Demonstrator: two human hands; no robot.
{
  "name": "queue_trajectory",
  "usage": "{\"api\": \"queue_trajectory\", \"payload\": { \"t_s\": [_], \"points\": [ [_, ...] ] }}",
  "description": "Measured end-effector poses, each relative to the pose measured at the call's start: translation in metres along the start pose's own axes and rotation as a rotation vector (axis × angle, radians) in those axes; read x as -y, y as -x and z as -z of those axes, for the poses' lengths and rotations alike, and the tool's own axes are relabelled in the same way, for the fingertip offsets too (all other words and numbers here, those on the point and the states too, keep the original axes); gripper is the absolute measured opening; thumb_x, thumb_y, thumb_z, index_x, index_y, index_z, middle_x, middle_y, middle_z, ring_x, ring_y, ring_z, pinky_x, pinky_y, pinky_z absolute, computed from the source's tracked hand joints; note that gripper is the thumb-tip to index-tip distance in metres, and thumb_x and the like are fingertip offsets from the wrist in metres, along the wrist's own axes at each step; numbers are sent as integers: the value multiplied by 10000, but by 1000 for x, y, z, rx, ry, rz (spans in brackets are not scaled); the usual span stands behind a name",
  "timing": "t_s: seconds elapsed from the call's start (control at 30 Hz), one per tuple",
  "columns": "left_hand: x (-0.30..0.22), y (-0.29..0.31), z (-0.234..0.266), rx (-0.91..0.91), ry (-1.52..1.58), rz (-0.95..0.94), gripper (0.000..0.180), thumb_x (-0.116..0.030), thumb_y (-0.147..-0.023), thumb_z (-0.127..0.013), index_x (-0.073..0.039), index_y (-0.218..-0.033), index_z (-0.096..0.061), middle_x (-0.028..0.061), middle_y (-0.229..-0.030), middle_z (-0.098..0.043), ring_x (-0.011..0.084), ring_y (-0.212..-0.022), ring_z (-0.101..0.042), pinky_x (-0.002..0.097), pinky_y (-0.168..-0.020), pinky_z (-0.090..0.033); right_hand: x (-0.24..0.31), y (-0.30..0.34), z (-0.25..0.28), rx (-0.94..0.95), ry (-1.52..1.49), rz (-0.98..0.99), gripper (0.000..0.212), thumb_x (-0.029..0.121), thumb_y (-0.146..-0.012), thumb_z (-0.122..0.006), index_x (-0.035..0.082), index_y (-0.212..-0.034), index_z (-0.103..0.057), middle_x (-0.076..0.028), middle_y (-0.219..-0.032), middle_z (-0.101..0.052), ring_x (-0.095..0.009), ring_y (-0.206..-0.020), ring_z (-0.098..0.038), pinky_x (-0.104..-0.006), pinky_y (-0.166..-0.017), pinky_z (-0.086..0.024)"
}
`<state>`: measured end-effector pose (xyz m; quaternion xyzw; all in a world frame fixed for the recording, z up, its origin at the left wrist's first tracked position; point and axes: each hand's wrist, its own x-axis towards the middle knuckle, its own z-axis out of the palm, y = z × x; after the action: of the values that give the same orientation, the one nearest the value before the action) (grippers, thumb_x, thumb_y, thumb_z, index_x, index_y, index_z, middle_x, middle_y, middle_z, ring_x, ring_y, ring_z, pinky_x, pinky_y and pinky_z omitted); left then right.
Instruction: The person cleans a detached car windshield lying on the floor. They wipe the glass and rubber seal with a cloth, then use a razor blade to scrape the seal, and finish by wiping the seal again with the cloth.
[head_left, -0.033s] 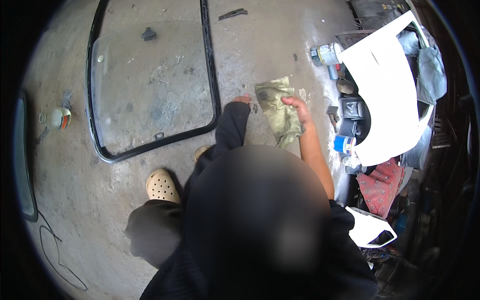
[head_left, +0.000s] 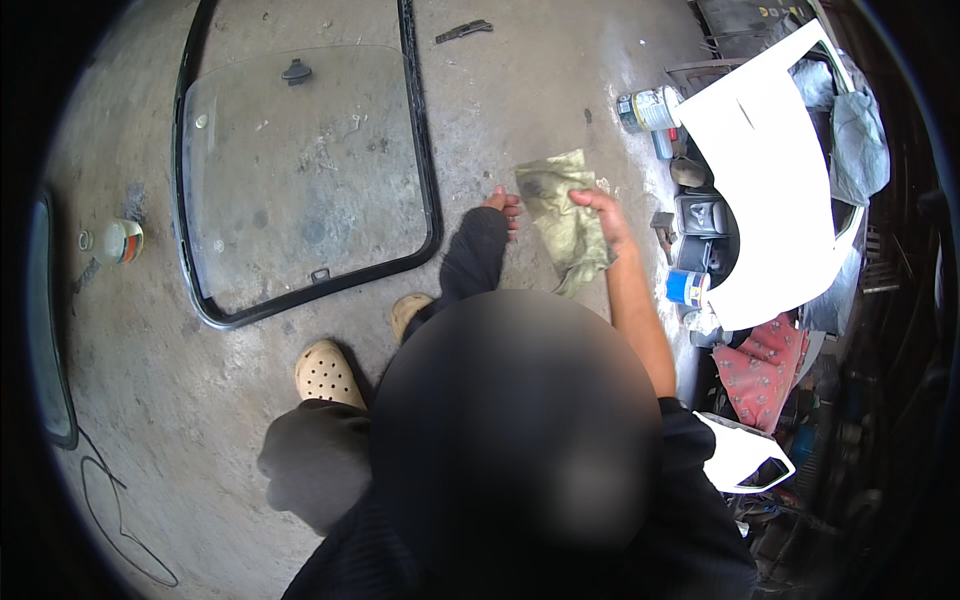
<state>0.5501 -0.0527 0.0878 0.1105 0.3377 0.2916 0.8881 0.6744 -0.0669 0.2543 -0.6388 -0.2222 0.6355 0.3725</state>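
A stained, yellow-green cloth [head_left: 560,215] hangs from my right hand [head_left: 607,218], its thumb pressed over the upper right part. Left of the cloth, a small gap away, is my left hand [head_left: 508,206]; its fingers stretch out apart and hold nothing visible. The dark sleeve covers that arm down to the wrist. Beside it on the concrete floor lies a glass window pane [head_left: 300,160] with a black rubber seal [head_left: 432,190] around it. A dark latch sits near the pane's top and a small fitting near its bottom edge.
White car body panel [head_left: 770,170] leans at the right, with paint cans [head_left: 655,108], a blue-labelled can [head_left: 688,287] and black containers [head_left: 703,215] beside it. An open tub [head_left: 120,241] stands at far left, near another pane [head_left: 52,320] and a cable [head_left: 110,510].
My left hand has turned so that several of its fingers show, spread apart. The cloth and my right hand have shifted slightly to the right.
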Motion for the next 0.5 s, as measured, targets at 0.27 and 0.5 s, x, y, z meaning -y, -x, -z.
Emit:
{"api": "queue_trajectory", "payload": {
  "t_s": [0.27,0.5],
  "points": [
    [22,29,-42,-37,15,-190,386,-394,-855,-630,-59,-1047,-619,19,-876,-616,111,-728,-518,272,-661,-449,30,8,4,-209,218,-12,393,180,-875,-563,-8,-1210,-480,-127,-1128,-586,-227,-975,-611,-354,-829,-520],
    [28,-36,-6,96,217,-247,471,-445,-876,-565,-28,-1095,-566,52,-935,-582,138,-822,-556,284,-711,-466,-11,-74,10,53,952,196,405,208,-886,-551,53,-1258,-523,-119,-1383,-415,-235,-1267,-399,-329,-1049,-301]
  ]
}}
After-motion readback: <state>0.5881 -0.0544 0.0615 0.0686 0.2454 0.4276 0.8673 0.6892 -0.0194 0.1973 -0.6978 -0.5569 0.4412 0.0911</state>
